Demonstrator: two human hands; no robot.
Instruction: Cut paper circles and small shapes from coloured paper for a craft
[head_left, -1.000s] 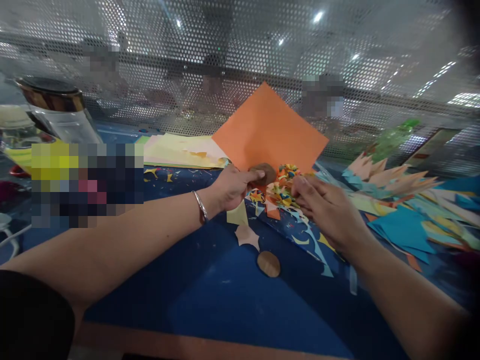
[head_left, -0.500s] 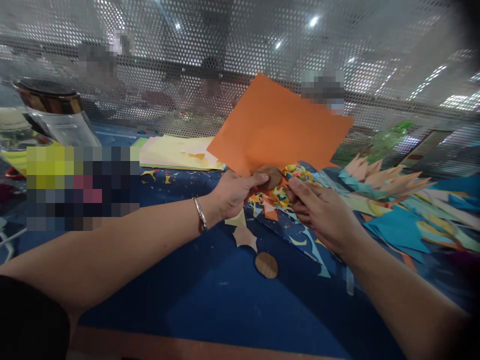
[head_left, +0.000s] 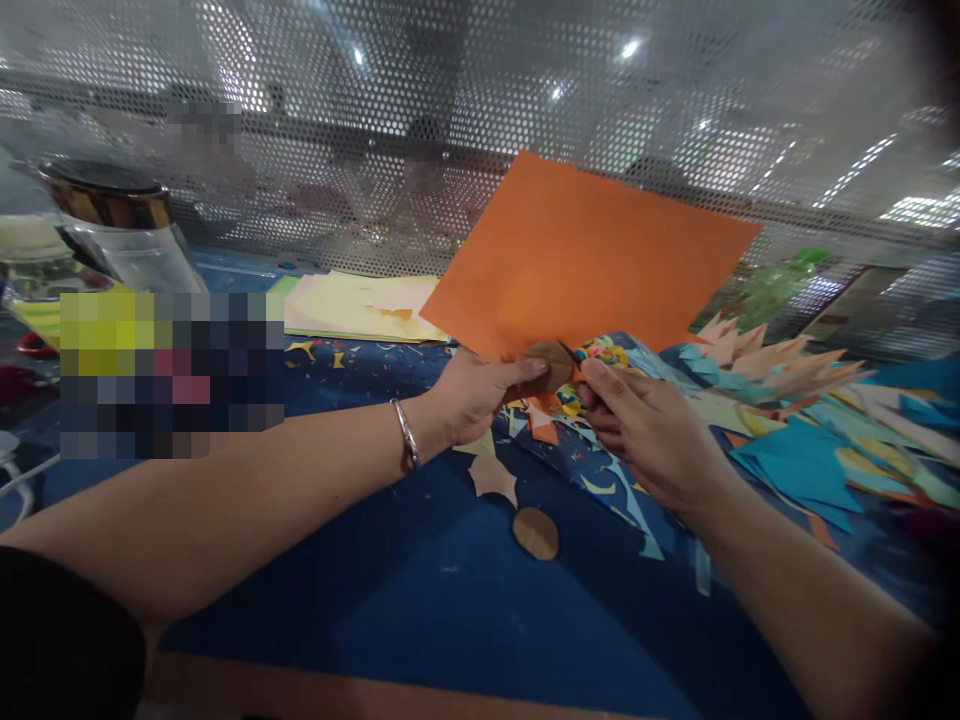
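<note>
My left hand (head_left: 474,398), with a silver bracelet at the wrist, pinches a brown wooden disc (head_left: 551,365) against the lower corner of an orange paper sheet (head_left: 592,260) that is held up off the table. My right hand (head_left: 651,435) is closed around a thin dark tool whose tip touches the disc's right edge; I cannot make out what the tool is. A second brown disc (head_left: 536,532) lies on the blue table (head_left: 450,600) below the hands. Coloured paper scraps (head_left: 559,420) are piled under both hands.
A stack of pale yellow sheets (head_left: 360,305) lies at the back. Cut blue, peach and orange paper pieces (head_left: 787,410) cover the right side. A glass jar with a dark lid (head_left: 112,225) stands at the far left. A perforated metal screen (head_left: 450,110) walls the back.
The orange sheet has turned clockwise and now stretches farther right. My right hand has come up from the scraps to the disc's edge. My left hand kept its pinch.
</note>
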